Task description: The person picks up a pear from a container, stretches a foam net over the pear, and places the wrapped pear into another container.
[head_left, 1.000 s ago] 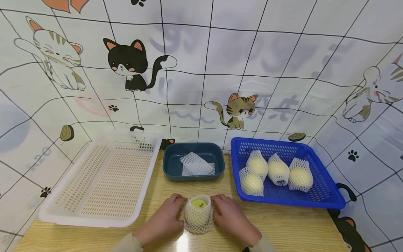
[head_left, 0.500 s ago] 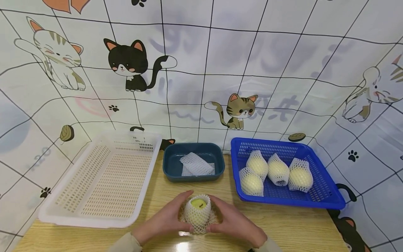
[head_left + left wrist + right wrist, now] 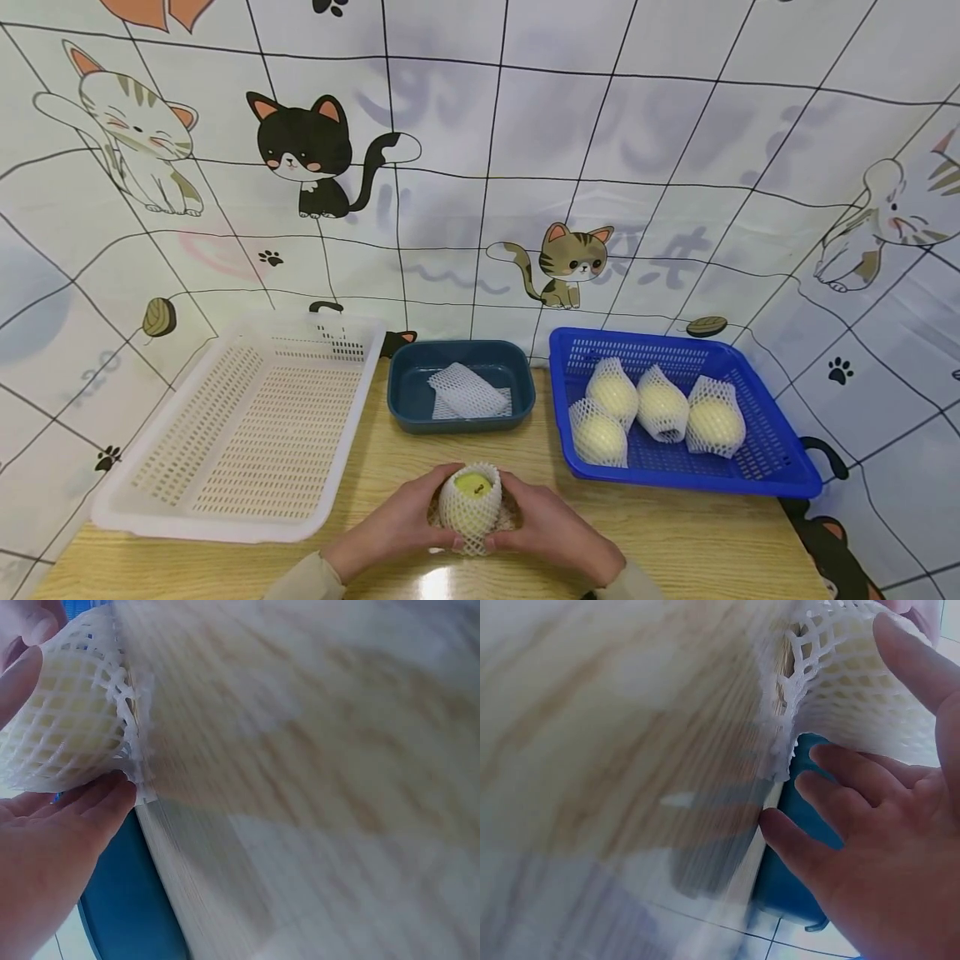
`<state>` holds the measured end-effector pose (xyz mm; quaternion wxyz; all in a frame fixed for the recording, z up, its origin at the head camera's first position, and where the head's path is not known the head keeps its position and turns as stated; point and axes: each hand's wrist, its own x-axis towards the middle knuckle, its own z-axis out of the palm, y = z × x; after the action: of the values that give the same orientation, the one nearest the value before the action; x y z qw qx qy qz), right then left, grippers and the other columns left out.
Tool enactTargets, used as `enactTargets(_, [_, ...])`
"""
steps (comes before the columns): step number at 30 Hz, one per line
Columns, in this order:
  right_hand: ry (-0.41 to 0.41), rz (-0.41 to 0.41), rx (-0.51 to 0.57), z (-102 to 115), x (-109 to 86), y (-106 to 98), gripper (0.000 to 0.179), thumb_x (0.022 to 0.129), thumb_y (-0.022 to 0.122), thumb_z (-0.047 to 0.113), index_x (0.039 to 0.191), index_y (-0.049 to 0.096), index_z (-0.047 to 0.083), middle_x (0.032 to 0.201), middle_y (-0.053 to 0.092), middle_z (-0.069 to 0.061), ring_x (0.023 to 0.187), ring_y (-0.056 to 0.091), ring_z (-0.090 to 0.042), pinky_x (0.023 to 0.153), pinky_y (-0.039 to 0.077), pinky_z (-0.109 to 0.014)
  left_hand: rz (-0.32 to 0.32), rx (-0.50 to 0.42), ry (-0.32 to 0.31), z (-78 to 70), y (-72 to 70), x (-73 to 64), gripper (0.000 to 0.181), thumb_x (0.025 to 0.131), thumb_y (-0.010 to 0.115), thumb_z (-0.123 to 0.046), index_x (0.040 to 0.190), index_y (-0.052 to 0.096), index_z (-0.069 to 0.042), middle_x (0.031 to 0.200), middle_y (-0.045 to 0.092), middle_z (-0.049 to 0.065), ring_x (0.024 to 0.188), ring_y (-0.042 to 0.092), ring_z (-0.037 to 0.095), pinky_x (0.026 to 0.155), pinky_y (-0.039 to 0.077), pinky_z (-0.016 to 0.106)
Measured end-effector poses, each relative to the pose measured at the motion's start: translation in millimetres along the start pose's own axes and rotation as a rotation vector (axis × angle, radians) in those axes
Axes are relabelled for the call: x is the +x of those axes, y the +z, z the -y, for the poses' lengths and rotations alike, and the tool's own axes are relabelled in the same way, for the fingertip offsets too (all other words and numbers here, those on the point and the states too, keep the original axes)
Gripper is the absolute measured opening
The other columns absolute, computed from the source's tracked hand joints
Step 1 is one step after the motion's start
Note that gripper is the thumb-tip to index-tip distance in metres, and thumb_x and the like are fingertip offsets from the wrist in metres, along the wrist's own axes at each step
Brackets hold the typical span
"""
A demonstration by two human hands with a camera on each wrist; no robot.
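Note:
A round yellow-green fruit [image 3: 474,487] with a short dark stem stands on the table, stem up, inside a white foam net sleeve [image 3: 468,515]. Its top shows through the sleeve's opening. My left hand [image 3: 408,518] holds the sleeved fruit from the left, thumb at the near side and fingers round the far side. From the right, my right hand [image 3: 546,521] holds it likewise. In the right wrist view, my right thumb [image 3: 911,664] lies on the net and the lower fingers [image 3: 799,844] are spread. The net's lower edge flares onto the tabletop in both wrist views.
A white slotted basket [image 3: 330,492] stands at left. The dark teal tray [image 3: 461,425] behind the fruit holds flat foam nets [image 3: 468,392]. At right, a blue basket [image 3: 675,479] contains several net-wrapped fruits [image 3: 716,421]. A cat-patterned cloth [image 3: 450,167] rises behind.
Both thumbs have come round to the fruit's near side, and the hands have settled closer against the net. The fruit has stayed in place.

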<state>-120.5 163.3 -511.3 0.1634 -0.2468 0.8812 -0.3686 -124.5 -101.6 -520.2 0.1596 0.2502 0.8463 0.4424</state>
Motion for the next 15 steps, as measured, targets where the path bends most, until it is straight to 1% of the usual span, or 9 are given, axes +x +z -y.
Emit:
enactTargets(3, [-0.006, -0.003, -0.001, 1.5, -0.7, -0.7, 0.076, 0.086, 0.082, 0.051, 0.146, 0.052, 0.014, 0.133, 0.067, 0.001, 0.119, 0.061, -0.010, 0.101, 0.052, -0.036, -0.007, -0.014, 0.004, -0.4, 0.3, 0.4, 0.088, 0.082, 0.089, -0.038, 0.152, 0.045, -0.009, 0.141, 0.060, 0.007, 0.122, 0.059, 0.017, 0.101, 0.050, 0.034])
enactTargets(6, [-0.005, -0.018, 0.017, 2.1, -1.3, -2.0, 0.075, 0.087, 0.080, 0.051, 0.146, 0.053, 0.013, 0.133, 0.067, 0.000, 0.120, 0.061, -0.013, 0.103, 0.051, -0.041, -0.019, -0.062, 0.006, -1.3, 0.2, 0.0, 0.084, 0.083, 0.089, -0.035, 0.151, 0.046, -0.010, 0.142, 0.059, 0.005, 0.124, 0.060, 0.018, 0.102, 0.050, 0.034])
enactTargets(7, [-0.006, -0.025, 0.025, 2.4, -1.6, -2.5, 0.076, 0.088, 0.080, 0.052, 0.146, 0.053, 0.012, 0.134, 0.067, -0.002, 0.122, 0.061, -0.015, 0.104, 0.050, -0.043, -0.024, -0.097, 0.006, -2.0, -0.1, 0.0, 0.083, 0.084, 0.088, -0.034, 0.151, 0.046, -0.010, 0.143, 0.059, 0.005, 0.125, 0.059, 0.020, 0.104, 0.050, 0.034])
enactTargets(9, [-0.005, -0.034, 0.064, 2.1, -1.7, -3.5, 0.076, 0.090, 0.077, 0.052, 0.149, 0.052, 0.012, 0.139, 0.064, -0.004, 0.128, 0.059, -0.022, 0.107, 0.048, -0.048, -0.035, -0.194, 0.005, -3.4, -0.4, -0.2, 0.081, 0.086, 0.087, -0.030, 0.152, 0.045, -0.008, 0.143, 0.058, 0.008, 0.128, 0.059, 0.024, 0.105, 0.049, 0.034])
enactTargets(12, [-0.007, -0.039, 0.160, 1.8, -1.5, -5.1, 0.075, 0.095, 0.073, 0.048, 0.153, 0.048, 0.010, 0.147, 0.058, -0.009, 0.134, 0.055, -0.031, 0.109, 0.046, -0.052, -0.051, -0.377, -0.003, -5.7, -1.0, 0.3, 0.078, 0.090, 0.084, -0.025, 0.152, 0.042, -0.002, 0.143, 0.056, 0.015, 0.130, 0.058, 0.031, 0.105, 0.050, 0.034])
enactTargets(15, [0.008, -0.045, 0.290, 3.6, -0.3, -6.5, 0.071, 0.099, 0.071, 0.041, 0.155, 0.044, 0.007, 0.149, 0.056, -0.012, 0.135, 0.055, -0.035, 0.108, 0.047, -0.049, -0.067, -0.539, -0.032, -7.5, -0.8, 1.5, 0.077, 0.094, 0.080, -0.020, 0.154, 0.037, 0.003, 0.142, 0.056, 0.023, 0.129, 0.058, 0.034, 0.100, 0.053, 0.032])
